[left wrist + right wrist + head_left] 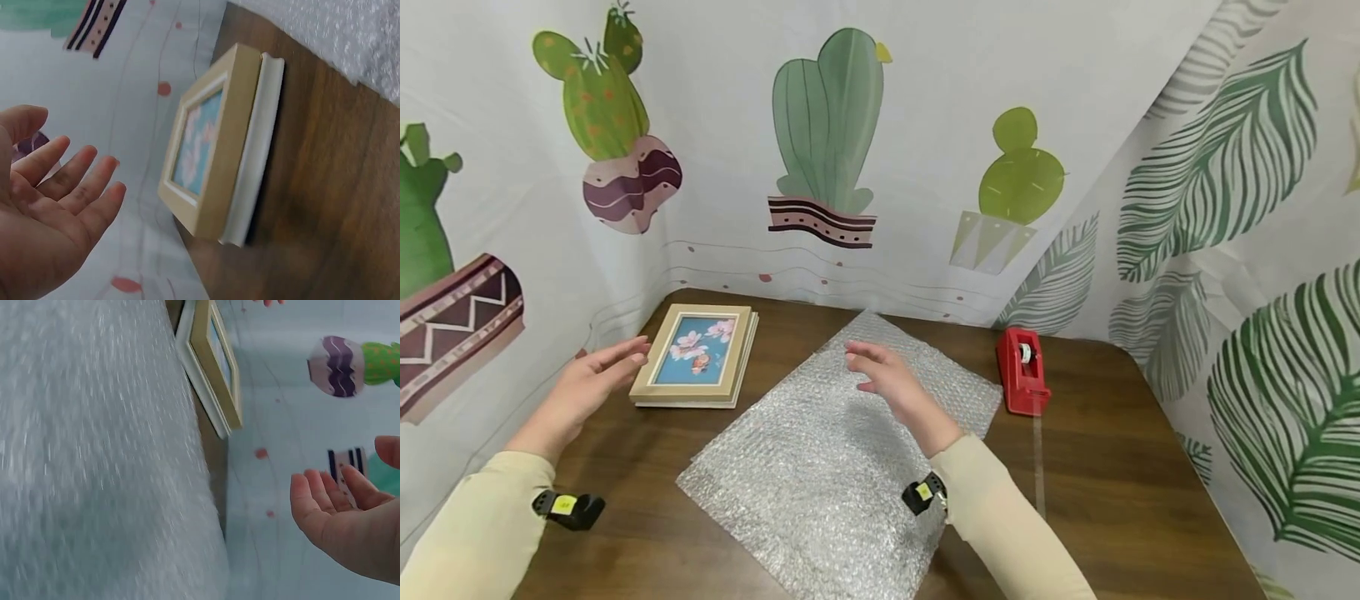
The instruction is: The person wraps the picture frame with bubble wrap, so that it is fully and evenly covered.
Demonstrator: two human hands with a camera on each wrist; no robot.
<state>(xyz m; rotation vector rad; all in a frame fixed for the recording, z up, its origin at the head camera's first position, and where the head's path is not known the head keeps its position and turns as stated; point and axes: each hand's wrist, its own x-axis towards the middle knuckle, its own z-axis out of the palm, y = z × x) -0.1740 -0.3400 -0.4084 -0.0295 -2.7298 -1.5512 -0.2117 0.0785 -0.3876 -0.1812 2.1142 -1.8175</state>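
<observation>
Two picture frames lie stacked at the back left of the table: a beige picture frame (744, 354) with a pink-blossom picture on top, and a white picture frame (257, 162) under it. My left hand (580, 392) hovers just left of the stack, fingers loosely extended, apart from it and holding nothing. A sheet of bubble wrap (805, 450) is spread flat, turned like a diamond, across the table's middle. Above it hangs my right hand (898, 392), with relaxed fingers and nothing in them. In the right wrist view the right hand (350, 525) is likewise bare.
A red tape dispenser (1021, 392) stands to the right of the bubble wrap, a clear strip of tape (1038, 467) running from it toward the near side. The brown wooden table (1120, 483) backs onto a cloth (917, 167) printed with cacti and leaves.
</observation>
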